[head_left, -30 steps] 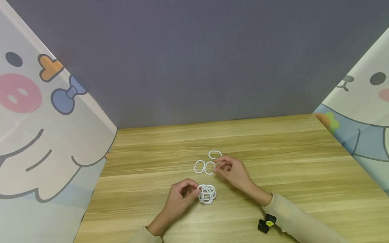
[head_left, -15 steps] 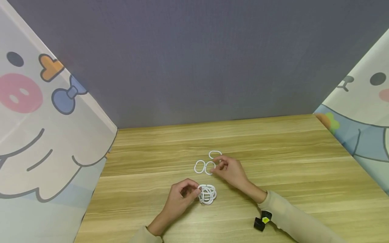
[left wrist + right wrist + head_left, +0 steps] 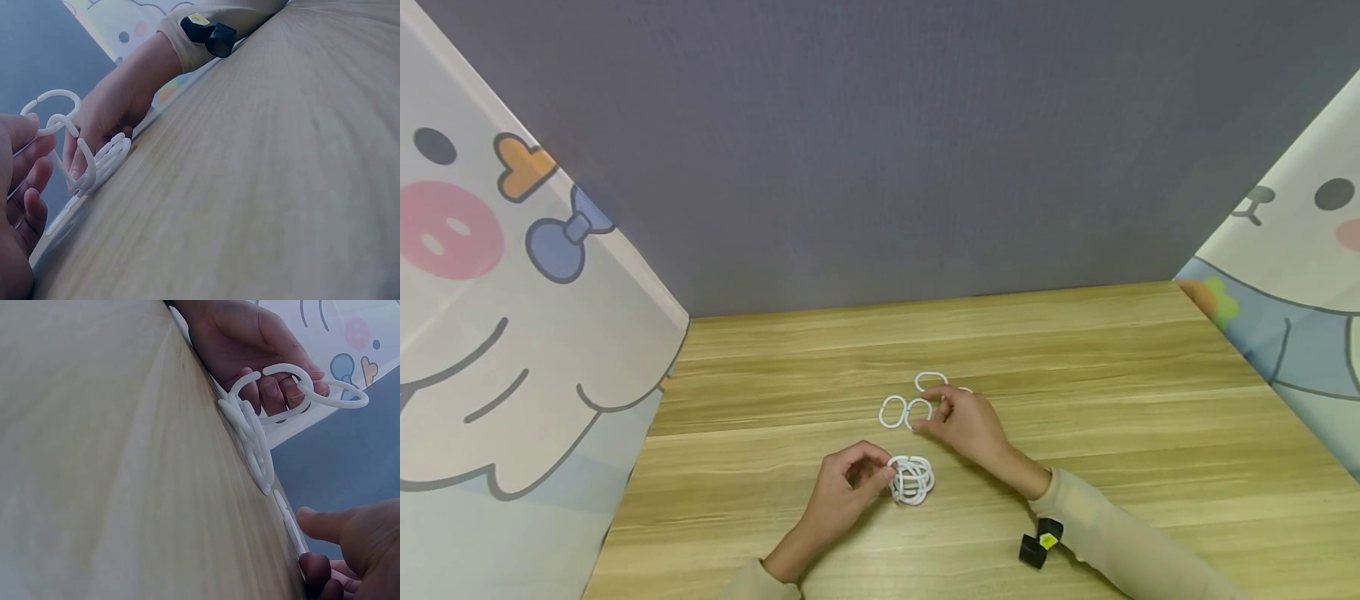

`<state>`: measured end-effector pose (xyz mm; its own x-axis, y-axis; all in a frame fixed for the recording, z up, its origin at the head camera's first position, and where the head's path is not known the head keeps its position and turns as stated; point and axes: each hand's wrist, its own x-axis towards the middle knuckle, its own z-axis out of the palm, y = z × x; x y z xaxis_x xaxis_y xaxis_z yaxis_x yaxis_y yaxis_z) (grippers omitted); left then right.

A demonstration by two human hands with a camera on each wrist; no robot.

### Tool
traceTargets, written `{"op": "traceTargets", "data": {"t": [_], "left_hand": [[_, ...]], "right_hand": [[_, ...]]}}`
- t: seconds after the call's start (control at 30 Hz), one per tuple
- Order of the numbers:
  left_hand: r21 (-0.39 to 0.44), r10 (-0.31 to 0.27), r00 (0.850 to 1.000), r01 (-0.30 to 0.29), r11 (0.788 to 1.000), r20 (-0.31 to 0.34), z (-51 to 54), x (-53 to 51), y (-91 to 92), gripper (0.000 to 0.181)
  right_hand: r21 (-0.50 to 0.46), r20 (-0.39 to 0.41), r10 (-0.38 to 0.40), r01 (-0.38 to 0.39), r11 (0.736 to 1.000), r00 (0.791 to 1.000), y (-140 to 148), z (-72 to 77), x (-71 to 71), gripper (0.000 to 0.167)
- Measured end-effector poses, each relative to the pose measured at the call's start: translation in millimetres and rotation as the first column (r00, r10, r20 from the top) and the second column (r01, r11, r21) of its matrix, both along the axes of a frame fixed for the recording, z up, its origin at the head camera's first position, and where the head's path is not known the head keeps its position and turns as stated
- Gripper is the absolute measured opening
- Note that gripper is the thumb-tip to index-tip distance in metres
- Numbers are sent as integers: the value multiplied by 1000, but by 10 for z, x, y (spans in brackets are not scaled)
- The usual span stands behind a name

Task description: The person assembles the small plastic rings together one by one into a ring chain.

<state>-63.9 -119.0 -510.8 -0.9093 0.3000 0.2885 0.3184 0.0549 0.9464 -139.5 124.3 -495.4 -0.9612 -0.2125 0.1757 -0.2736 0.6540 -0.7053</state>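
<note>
My left hand (image 3: 850, 485) pinches one white plastic split ring (image 3: 340, 394) between thumb and fingertips. That ring is linked to others in a clump of white rings (image 3: 912, 482), and the clump's lower part rests on the table. Farther back, my right hand (image 3: 966, 427) reaches over a loose oval ring (image 3: 918, 413), with thumb and forefinger spread apart and fingers partly hiding it. In the right wrist view the right thumb (image 3: 325, 524) is raised off the tabletop, while the other fingers are low beside the rings.
Another loose ring (image 3: 892, 412) lies just left of that one, and one more oval ring (image 3: 931, 381) is behind it. Part of a further ring (image 3: 966, 390) shows past the right knuckles. A grey panel (image 3: 925, 167) stands along the back of the wooden table (image 3: 1150, 417).
My right hand has slid slightly left over the loose ring, uncovering part of a ring behind its knuckles. The left hand and its clump of rings have stayed in place.
</note>
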Motion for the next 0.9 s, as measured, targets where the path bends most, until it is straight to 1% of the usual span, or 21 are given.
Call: {"op": "traceTargets", "data": {"t": [0.13, 0.27, 0.47, 0.6, 0.73, 0.9], "left_hand": [[3, -6, 1000, 6, 1000, -9, -7, -3, -5, 10], [4, -10, 1000, 10, 1000, -12, -12, -3, -10, 13], [2, -12, 1000, 12, 1000, -18, -26, -3, -15, 11], [7, -12, 1000, 12, 1000, -8, -24, -2, -14, 10], [3, -6, 1000, 6, 1000, -4, -13, -1, -7, 8], [-6, 6, 1000, -6, 1000, 4, -2, -1, -6, 5]], "right_hand": [[32, -24, 11, -10, 999, 1000, 0, -9, 5, 46], [40, -21, 40, -40, 998, 999, 15, -2, 10, 44], [24, -13, 111, -111, 994, 994, 45, 22, 20, 45], [-11, -21, 144, -144, 989, 989, 62, 31, 30, 43], [-26, -17, 142, -142, 989, 990, 74, 27, 31, 43], [-8, 9, 140, -140, 990, 990, 81, 18, 21, 47]]}}
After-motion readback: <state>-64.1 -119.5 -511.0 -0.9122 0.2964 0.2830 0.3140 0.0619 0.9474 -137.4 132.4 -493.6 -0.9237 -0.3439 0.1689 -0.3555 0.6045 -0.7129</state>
